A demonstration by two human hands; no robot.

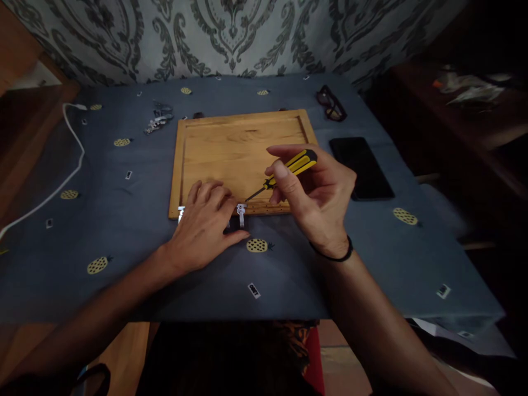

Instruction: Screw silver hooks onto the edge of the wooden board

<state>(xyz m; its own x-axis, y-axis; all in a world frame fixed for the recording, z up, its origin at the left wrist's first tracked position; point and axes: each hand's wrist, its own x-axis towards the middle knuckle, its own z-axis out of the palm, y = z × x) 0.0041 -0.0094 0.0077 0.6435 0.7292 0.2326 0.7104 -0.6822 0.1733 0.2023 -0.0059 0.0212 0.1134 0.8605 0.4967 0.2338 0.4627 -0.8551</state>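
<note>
A shallow wooden box or panel [243, 143] with a raised frame lies flat on the cloth. My left hand [206, 220] is closed over a dark handle on its near edge, fingers on the wood and thumb in front. A metal bracket [241, 214] at the handle's right end shows beside the thumb; most of the handle is hidden under the hand. Between thumb and fingers my right hand [317, 192] holds a yellow and black screwdriver [295, 165], tilted down to the left. Its tip is at the bracket; whether it touches a screw I cannot tell.
Small metal hardware [157, 122] lies behind the box on the left. Dark glasses [331, 103] and a black phone or tablet [362, 168] lie to the right. A white cable [78, 159] runs along the left. The blue tablecloth [371, 264] ends at the near edge.
</note>
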